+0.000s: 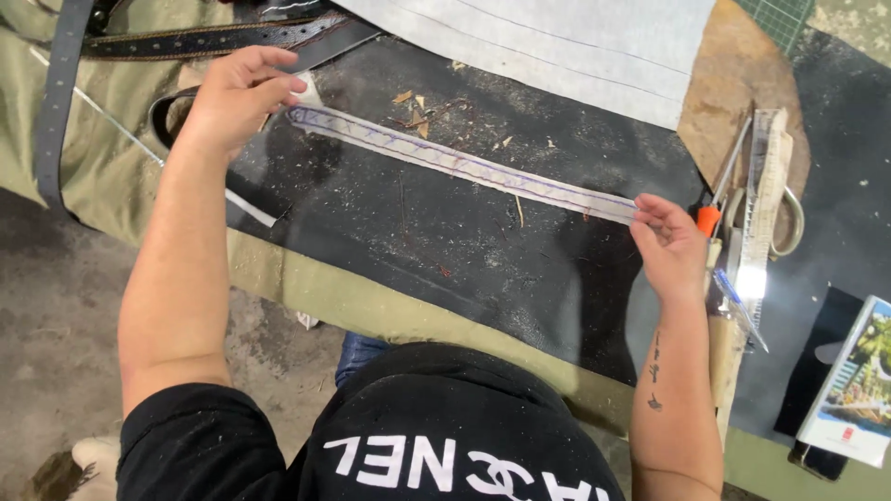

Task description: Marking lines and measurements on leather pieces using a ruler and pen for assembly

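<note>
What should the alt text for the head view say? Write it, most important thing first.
A person's left hand and right hand hold the two ends of a long pale strip marked with purple crosses, stretched over a dark work mat. Scissors, a clear ruler and an orange-handled tool lie beside the right hand.

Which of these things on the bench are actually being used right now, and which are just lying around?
In use:
- marked pale strip, stretched between left hand and right hand
- black mat beneath it

Lying about:
- scissors
- clear ruler
- orange-handled tool
- black belts
- grey sheet
- booklet
</note>
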